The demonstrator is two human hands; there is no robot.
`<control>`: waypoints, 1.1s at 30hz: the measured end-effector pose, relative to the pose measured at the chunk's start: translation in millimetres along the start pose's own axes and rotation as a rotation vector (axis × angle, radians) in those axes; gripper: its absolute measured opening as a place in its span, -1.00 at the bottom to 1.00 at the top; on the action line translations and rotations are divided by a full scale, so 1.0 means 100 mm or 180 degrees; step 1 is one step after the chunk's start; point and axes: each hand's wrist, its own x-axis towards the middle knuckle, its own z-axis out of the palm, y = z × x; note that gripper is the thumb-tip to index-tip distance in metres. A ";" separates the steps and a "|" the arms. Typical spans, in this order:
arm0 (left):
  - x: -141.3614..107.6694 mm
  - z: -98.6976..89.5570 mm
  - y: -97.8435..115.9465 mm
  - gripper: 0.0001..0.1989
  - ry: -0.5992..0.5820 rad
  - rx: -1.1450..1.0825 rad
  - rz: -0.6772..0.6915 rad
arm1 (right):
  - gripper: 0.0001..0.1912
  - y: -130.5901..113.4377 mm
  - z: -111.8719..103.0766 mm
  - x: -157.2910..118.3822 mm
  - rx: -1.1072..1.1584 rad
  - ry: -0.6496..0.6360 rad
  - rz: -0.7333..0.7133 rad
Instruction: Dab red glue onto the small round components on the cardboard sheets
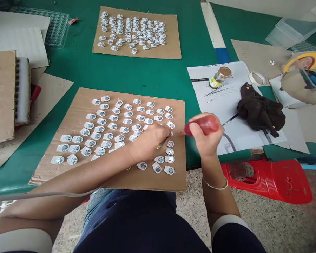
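A brown cardboard sheet [152,181] carries rows of small round metallic parts with white tabs [169,170]. Over its right half is my left hand [154,138], fingers closed around a thin yellowish tool [160,144] whose tip is hidden. My right hand [206,137] wraps round a red squeeze bottle [204,125] just beyond the sheet's right edge. The bottle's thin nozzle points left, toward the parts near my left fingertips.
Another cardboard sheet [137,56] with similar parts lies at the back. Printed paper [197,79] bears a glass jar [219,77], tweezers and a dark cloth [262,112]. Stacked cardboard [1,98] stands left; a red stool [287,181] is below right.
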 end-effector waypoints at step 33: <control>0.02 -0.05 -0.10 -0.87 -0.0052 -0.0646 -0.0385 | -0.75 0.10 0.05 -0.58 -0.0603 0.0673 -0.0130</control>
